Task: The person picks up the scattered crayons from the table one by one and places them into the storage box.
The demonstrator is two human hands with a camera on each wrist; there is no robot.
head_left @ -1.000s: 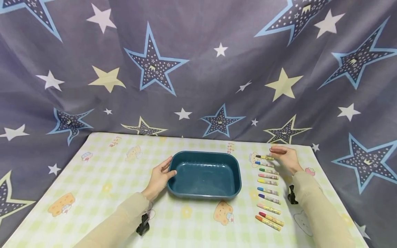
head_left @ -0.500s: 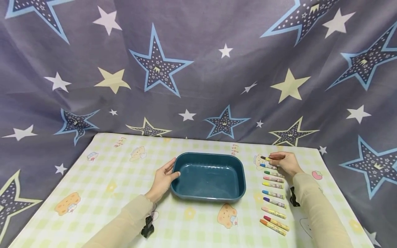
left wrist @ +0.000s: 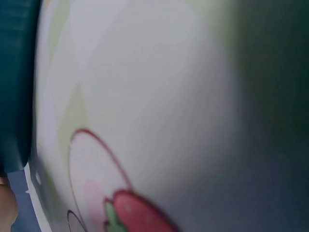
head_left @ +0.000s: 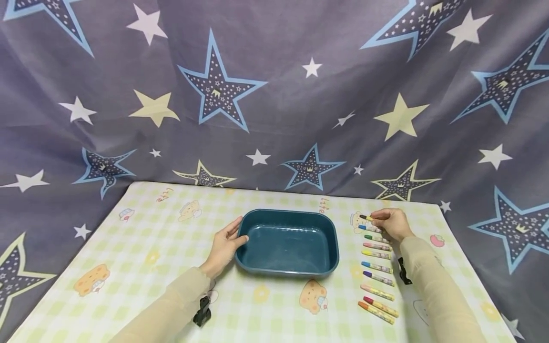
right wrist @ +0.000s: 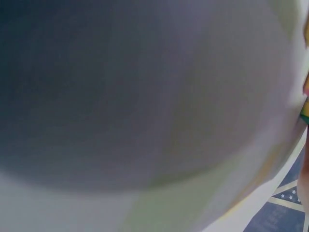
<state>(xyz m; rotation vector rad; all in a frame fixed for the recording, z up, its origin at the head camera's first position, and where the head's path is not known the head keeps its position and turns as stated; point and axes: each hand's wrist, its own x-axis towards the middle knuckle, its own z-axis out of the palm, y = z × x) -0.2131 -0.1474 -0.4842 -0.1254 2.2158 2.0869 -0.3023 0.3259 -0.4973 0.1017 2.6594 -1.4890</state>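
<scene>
Right hand (head_left: pixel 392 224), right of centre in the head view: thumb and fingertips appear to be together on the right end of the black-tipped crayon (head_left: pixel 366 217), tip projecting toward the left. The right wrist view is mostly cloth and shadow and does not show the pinch; whether the crayon is off the cloth, cannot tell.

Technique, my judgement: take the barrel between the finger pads, clear of the dark tip, and raise it straight up before any sideways travel. The blue-tipped crayon (head_left: pixel 368 228) lies just below it in the frame, partly hidden by the hand, so low knuckles could roll it.

Rest of the column runs down the right side: green-tipped crayon (head_left: pixel 377 239) next, more beneath, ending lower right with the red-tipped crayon (head_left: pixel 381 307) and orange-tipped crayon (head_left: pixel 376 313) close together.

Left hand (head_left: pixel 224 245), centre: clamped on the left wall of the teal tray (head_left: pixel 285 274), thumb over the rim, fingers outside. Good brace; light pressure should suffice, as tipping is the risk.

Tray stands mid-frame on the checked tablecloth (head_left: pixel 141 247); star-patterned curtain (head_left: pixel 274 109) fills the upper frame.
</scene>
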